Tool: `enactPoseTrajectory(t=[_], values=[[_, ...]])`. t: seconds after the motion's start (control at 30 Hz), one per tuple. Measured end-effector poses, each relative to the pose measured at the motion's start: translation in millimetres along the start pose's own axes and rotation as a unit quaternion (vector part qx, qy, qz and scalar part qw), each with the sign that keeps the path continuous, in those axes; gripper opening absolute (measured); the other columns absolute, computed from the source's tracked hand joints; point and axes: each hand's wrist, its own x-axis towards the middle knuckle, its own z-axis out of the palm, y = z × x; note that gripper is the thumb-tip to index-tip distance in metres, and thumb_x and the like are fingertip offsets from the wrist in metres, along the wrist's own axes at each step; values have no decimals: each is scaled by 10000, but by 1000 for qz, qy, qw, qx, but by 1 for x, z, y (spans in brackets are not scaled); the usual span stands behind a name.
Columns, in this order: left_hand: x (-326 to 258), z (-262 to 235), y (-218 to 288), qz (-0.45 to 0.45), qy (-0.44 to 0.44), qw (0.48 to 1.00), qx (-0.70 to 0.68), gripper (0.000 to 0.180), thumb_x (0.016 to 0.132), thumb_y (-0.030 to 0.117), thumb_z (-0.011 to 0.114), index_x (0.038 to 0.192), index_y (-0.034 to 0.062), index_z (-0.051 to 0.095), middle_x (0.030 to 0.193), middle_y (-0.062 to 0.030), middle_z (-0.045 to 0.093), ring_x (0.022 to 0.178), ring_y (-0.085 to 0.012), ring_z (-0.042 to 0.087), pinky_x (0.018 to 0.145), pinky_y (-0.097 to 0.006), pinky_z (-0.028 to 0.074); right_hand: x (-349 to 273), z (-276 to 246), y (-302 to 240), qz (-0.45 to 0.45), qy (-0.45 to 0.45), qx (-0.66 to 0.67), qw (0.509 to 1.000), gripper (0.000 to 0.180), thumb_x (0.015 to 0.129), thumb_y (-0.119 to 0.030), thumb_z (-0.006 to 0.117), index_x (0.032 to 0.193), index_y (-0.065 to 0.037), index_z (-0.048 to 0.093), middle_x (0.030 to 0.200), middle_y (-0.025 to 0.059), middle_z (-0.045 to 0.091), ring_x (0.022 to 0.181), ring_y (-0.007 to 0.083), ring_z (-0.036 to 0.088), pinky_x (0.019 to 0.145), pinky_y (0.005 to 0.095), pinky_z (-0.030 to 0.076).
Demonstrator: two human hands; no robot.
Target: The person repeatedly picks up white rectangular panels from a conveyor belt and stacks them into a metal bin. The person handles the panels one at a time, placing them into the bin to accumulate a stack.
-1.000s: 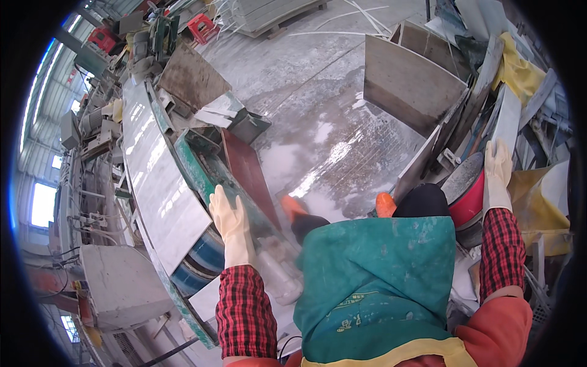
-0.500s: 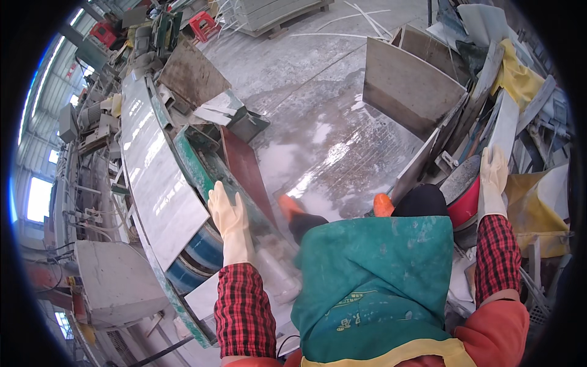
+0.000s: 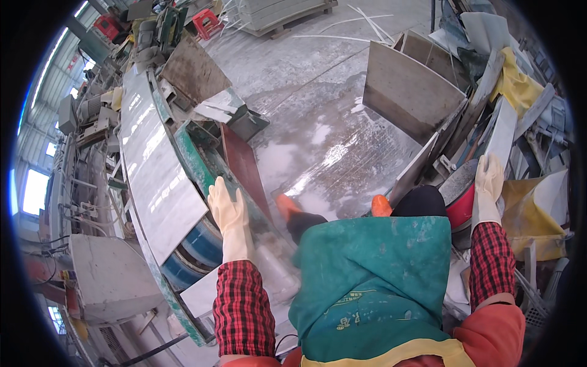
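Note:
My left hand (image 3: pixel 227 214), in a cream rubber glove, is open with its fingers spread. It is at the inner side of the green machine frame (image 3: pixel 194 156); whether it touches the frame I cannot tell. Left of it, a pale grey polished slab (image 3: pixel 160 202) lies along the conveyor, and blue rollers (image 3: pixel 203 244) show past the slab's near end. My right hand (image 3: pixel 489 183), gloved alike, is open with its fingers stretched forward and holds nothing visible. It is beside a red round tub (image 3: pixel 461 209) and the near end of a long white strip (image 3: pixel 503 131).
Grey boards (image 3: pixel 409 88) lean at the right, near a yellow cloth (image 3: pixel 516 82) and piled offcuts. A dark red panel (image 3: pixel 243 165) stands along the machine's inner side. Wet concrete floor (image 3: pixel 330 147) stretches ahead. A red plastic stool (image 3: pixel 206 23) is far off.
The slab's near end has shifted slightly away from me, baring a little more of the blue rollers. My right hand has drifted slightly left and nearer; the left hand has barely moved.

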Motion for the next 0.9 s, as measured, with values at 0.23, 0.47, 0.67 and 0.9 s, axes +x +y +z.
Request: enactPoseTrajectory(t=[0.23,0.47,0.67,0.9], values=[[0,-4,4,-9,-1,1000,-13,608,902,198,692,1450,48,476,1447,-260,511,1380,-435,428,1166,-467,341,-7,-5,-6,-17,14,21,1000,411,982,-316,571,1195,25,659,1200,229,670,1108,405,612,991,463,462],[0,-2,2,-1,4,1000,-12,611,903,206,689,1456,53,478,1451,-262,509,1380,-433,433,1170,-467,333,-14,-9,-12,-28,40,22,999,397,987,-298,562,1185,32,659,1179,225,679,1090,403,617,983,466,466],[-1,-1,0,0,6,1000,-17,613,910,220,679,1465,60,474,1454,-270,508,1400,-425,420,1187,-465,308,-21,-10,-17,-37,59,32,997,381,987,-281,561,1181,30,663,1179,222,681,1099,396,620,985,467,469],[-2,-2,2,-16,1,1000,-26,602,918,231,671,1466,75,479,1473,-287,485,1397,-433,423,1197,-462,297,-28,-10,-17,-29,38,25,999,392,973,-295,569,1200,11,661,1188,196,678,1143,372,610,1009,456,462]])
